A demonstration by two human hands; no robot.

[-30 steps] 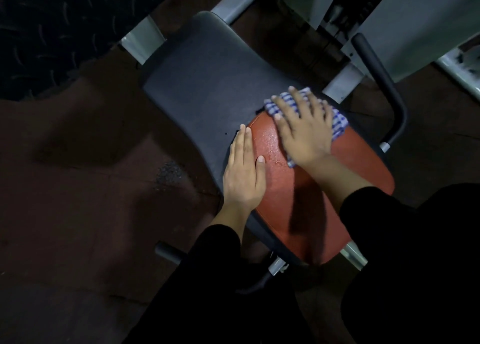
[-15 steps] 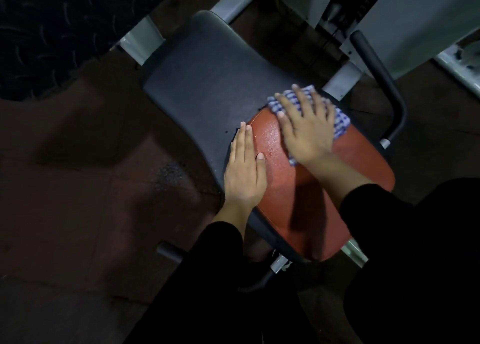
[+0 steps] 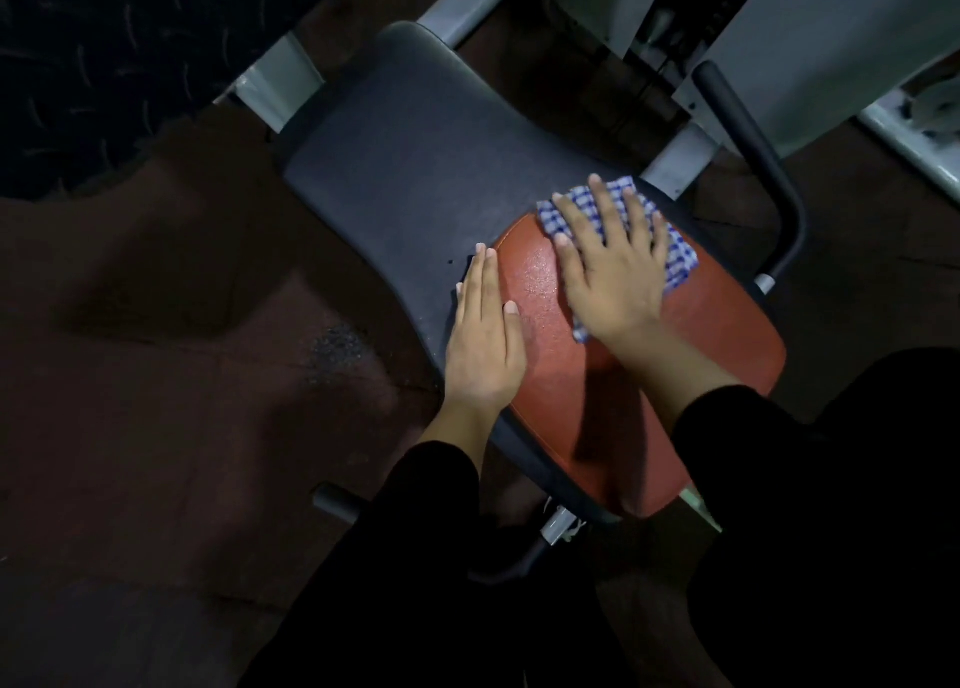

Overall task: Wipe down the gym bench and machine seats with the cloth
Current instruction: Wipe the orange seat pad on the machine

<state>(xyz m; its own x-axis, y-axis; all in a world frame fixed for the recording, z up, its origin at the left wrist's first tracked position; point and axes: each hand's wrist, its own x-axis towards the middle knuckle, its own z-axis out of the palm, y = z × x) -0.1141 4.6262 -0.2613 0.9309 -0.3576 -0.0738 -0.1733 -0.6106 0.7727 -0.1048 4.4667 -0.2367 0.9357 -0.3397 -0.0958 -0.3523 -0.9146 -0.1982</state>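
Dark reddish-brown rubber flooring [image 3: 156,375] spreads under a grey-framed gym machine, dimly lit, and we look down over our own black sleeves. Before us sits the machine's padded seat: a dark grey vinyl back pad [image 3: 415,168] meeting a rust-red vinyl seat cushion [image 3: 649,417] at an angle. Our right hand [image 3: 613,272] lies flat on a blue-and-white checked cloth [image 3: 680,259], fingers straight and spread, pressing it onto the far end of the red cushion where it meets the grey pad; the grip is fully open, palm down, nothing curled round the fabric. Cloth edges show beyond the fingertips and to the right of the hand, and a corner peeks out below the thumb side. Our left hand [image 3: 485,344] rests flat along the left edge of the seat, fingers straight and together, straddling the seam between red and grey, holding nothing. A wet sheen glistens on the red vinyl between our two hands. To the right, a black curved handle bar [image 3: 769,168] rises beside the seat, with pale grey machine panels [image 3: 831,38] behind it.
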